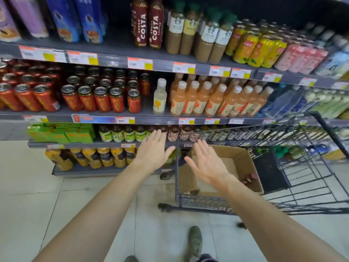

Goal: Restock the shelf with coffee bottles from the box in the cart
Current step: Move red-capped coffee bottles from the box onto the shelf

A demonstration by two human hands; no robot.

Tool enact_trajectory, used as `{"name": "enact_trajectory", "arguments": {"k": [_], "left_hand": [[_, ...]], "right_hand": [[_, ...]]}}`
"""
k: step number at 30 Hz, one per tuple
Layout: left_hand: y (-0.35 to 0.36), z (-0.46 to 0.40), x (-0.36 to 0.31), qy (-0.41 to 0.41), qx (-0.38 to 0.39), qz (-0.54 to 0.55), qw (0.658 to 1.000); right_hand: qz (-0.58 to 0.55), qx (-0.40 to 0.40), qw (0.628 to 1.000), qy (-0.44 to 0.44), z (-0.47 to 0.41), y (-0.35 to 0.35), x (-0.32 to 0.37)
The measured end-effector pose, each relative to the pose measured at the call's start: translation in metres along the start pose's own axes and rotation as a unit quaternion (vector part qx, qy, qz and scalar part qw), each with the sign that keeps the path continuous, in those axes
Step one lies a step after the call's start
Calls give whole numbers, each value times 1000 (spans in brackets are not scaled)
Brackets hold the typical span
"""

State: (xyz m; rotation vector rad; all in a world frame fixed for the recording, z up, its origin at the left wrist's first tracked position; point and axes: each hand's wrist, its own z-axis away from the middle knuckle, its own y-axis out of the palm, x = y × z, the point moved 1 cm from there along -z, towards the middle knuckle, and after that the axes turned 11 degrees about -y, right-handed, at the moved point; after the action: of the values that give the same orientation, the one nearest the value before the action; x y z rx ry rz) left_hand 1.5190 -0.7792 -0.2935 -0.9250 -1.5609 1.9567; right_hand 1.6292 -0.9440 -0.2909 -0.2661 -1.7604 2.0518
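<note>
Both arms reach forward with flat, empty palms. My left hand (154, 151) hovers with straight fingers in front of the lower shelf rows. My right hand (206, 163) is spread over the near left corner of the cardboard box (238, 157) in the black wire cart (309, 163). Deep in the box's right corner lies a dark coffee bottle (249, 179), partly hidden. On the top shelf stand two dark red Costa coffee bottles (148, 25), beside tan Starbucks coffee bottles (190, 31).
The middle shelf holds red cans (100, 97) and peach drink bottles (213, 100). Lower rows carry green cartons (62, 133), tea bottles (128, 134) and orange bottles (100, 157). The cart stands at the right, close to the shelving. Pale tiled floor (37, 186) lies to the left.
</note>
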Motion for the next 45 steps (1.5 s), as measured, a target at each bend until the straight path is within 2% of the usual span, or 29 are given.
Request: {"name": "enact_trajectory", "arguments": {"k": [4,8,13,16,17,20,26,30,34,41,45], "left_hand": [[30,-13,-76,61,26,2,998],[71,-35,-172,108,90,-11,990],[136,-61,-277,113,142,-11,983],[195,-85,-351,118,200,-5,973],[218,-94,-371,109,222,10,969],[283,-118,-415,69,262,61,961],[388,-151,-438,-4,334,67,940],[431,-164,-445,-31,366,72,927],[463,-166,-452,-41,377,156,912],[492,-174,-457,-40,377,239,894],[479,-168,-451,-45,369,256,892]], "right_hand": [[-21,12,999,28,26,14,-59],[-46,23,997,53,44,34,-145],[-77,49,995,43,59,77,-250],[-91,103,989,49,58,127,-325],[-102,131,984,60,59,142,-349],[-82,141,985,61,62,173,-419],[-137,172,974,60,59,217,-504],[-213,170,959,82,54,244,-524],[-266,157,944,114,49,266,-531],[-294,87,932,192,37,294,-539],[-297,86,933,182,37,293,-527]]}}
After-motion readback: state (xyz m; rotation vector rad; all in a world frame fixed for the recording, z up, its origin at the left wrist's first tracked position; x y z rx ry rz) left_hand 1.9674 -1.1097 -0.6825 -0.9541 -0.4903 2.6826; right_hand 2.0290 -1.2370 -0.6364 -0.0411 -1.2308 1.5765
